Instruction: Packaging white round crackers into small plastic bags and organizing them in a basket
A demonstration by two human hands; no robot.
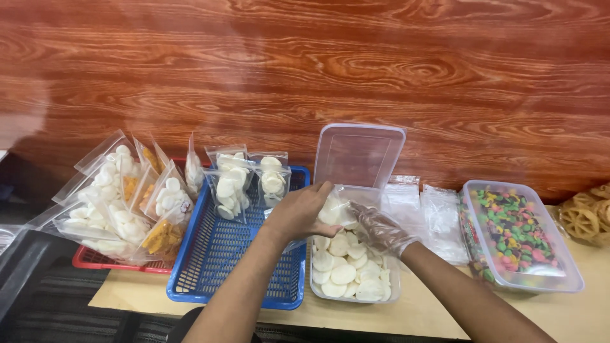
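Baskets [216, 254] left, candy tub [559, 279] right

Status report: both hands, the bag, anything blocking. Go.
Left hand bare, pinching small clear bag open. Right hand gloved, putting white discs into it, over the clear tub of discs. Nothing in the way.

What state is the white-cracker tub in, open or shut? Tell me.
Open. The clear tub of white round crackers has no cover on it; its lid stands propped behind it against the wooden wall.
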